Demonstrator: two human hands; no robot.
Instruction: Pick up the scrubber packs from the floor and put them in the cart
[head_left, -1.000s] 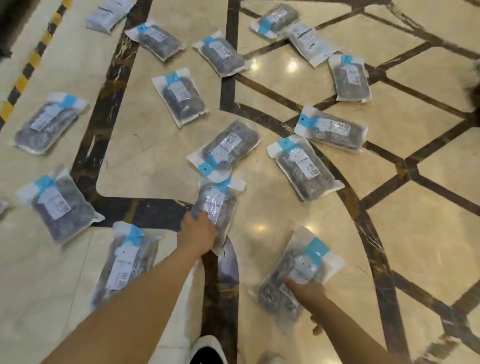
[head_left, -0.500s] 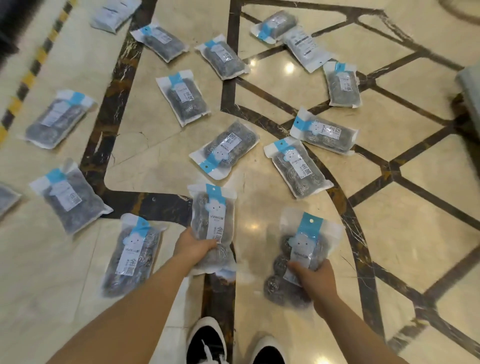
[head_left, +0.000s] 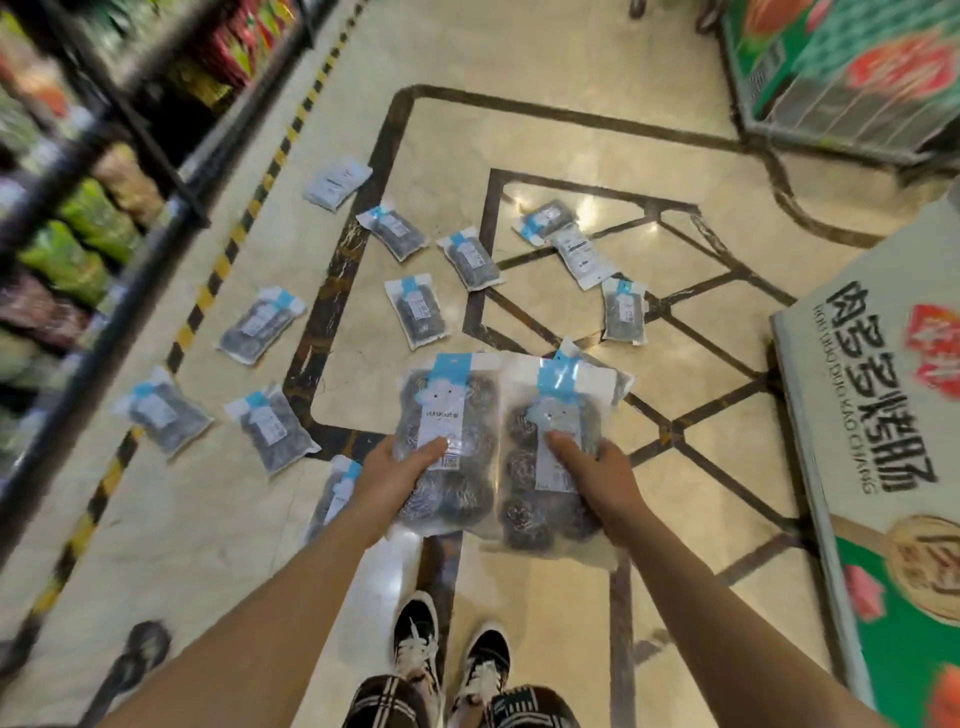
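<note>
Frame centre: my left hand (head_left: 397, 475) grips one scrubber pack (head_left: 447, 441), right hand (head_left: 605, 480) grips another (head_left: 550, 457), edges touching, thumbs on labels.

Store shelves (head_left: 78, 208) at the left edge smear into motion blur, their green and red packages unreadable and cut off by the frame. One scrubber pack on the floor (head_left: 335, 491) lies partly hidden behind the left forearm (head_left: 291, 587). The fingers of the left hand (head_left: 392, 475) and right hand (head_left: 605, 480) disappear beneath the two held packs (head_left: 452, 431), so the underside of each grip cannot be seen. A printed carton (head_left: 878, 415) runs off the right edge. A dark round object (head_left: 143, 649) at lower left is too blurred to identify. Small label print on the distant packs (head_left: 415, 312) is illegible.
</note>
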